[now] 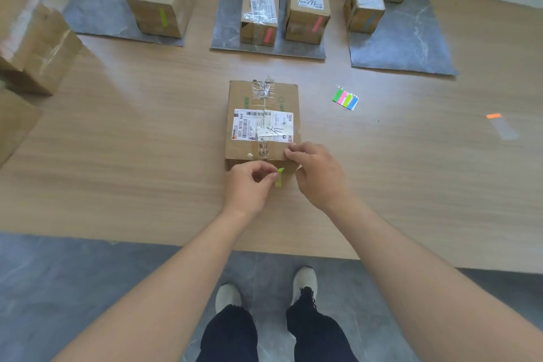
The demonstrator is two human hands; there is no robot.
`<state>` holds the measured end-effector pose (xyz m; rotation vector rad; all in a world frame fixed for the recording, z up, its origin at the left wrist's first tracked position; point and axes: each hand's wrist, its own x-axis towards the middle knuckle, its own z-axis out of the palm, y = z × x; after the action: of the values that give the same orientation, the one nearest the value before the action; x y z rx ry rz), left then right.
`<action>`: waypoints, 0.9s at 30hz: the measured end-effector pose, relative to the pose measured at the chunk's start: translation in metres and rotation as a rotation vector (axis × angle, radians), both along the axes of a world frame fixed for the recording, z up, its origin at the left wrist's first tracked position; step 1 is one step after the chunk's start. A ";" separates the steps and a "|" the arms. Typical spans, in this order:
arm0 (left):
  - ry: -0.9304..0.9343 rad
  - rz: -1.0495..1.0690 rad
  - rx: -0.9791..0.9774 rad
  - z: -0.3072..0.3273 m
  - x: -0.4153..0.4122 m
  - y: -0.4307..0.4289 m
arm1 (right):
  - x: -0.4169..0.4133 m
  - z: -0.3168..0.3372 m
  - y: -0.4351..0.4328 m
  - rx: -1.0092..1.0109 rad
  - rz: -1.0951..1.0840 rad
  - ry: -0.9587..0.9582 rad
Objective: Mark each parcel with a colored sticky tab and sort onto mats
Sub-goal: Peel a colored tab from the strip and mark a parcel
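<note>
A brown cardboard parcel [261, 120] with a white shipping label lies in the middle of the wooden table. My left hand [249, 185] pinches a green sticky tab [279, 177] against the parcel's near side. My right hand [316, 173] rests on the parcel's near right corner, fingertips curled on the top edge. A pad of coloured tabs [346, 99] in green, pink and blue lies to the right of the parcel.
Three grey mats lie at the back: the left mat [97, 12] holds green-tabbed boxes, the middle mat [226, 29] pink-tabbed boxes, the right mat [411, 38] blue-tabbed boxes. Untabbed boxes [32, 38] stack at the left edge. An orange tab [493, 116] lies far right.
</note>
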<state>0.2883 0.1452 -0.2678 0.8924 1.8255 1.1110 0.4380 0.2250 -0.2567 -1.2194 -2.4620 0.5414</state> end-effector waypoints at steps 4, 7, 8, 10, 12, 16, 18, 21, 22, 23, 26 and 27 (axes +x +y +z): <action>0.030 0.083 0.013 -0.009 0.003 0.009 | -0.003 -0.010 -0.001 0.104 -0.008 0.035; 0.081 0.127 0.001 -0.010 0.010 0.012 | -0.006 -0.009 -0.001 0.138 -0.022 0.054; 0.090 0.144 -0.005 -0.011 0.012 0.013 | -0.007 -0.009 0.000 0.144 -0.025 0.059; 0.093 0.177 -0.016 -0.011 0.016 0.013 | -0.007 -0.010 0.003 0.144 -0.029 0.060; 0.087 0.201 -0.031 -0.012 0.018 0.013 | -0.007 -0.012 0.006 0.151 -0.029 0.050; 0.049 0.218 -0.039 -0.016 0.018 0.014 | -0.008 -0.016 0.006 0.188 -0.037 0.043; 0.000 0.224 -0.028 -0.018 0.018 0.013 | -0.009 -0.018 0.006 0.207 -0.048 0.043; -0.028 0.235 -0.019 -0.018 0.018 0.012 | -0.012 -0.019 0.006 0.233 -0.074 0.030; -0.030 0.236 -0.020 -0.017 0.019 0.012 | -0.013 -0.019 0.006 0.242 -0.083 0.022; -0.033 0.237 -0.021 -0.016 0.019 0.012 | -0.014 -0.020 0.006 0.255 -0.090 0.014; 0.012 0.239 -0.031 -0.017 0.013 0.009 | -0.017 -0.024 0.006 0.304 -0.104 -0.012; 0.052 0.248 -0.037 -0.018 0.009 0.006 | -0.018 -0.025 0.007 0.323 -0.108 -0.024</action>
<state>0.2969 0.1513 -0.2855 0.6919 2.0338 1.2102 0.4200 0.2316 -0.2820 -1.2178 -2.3678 0.0940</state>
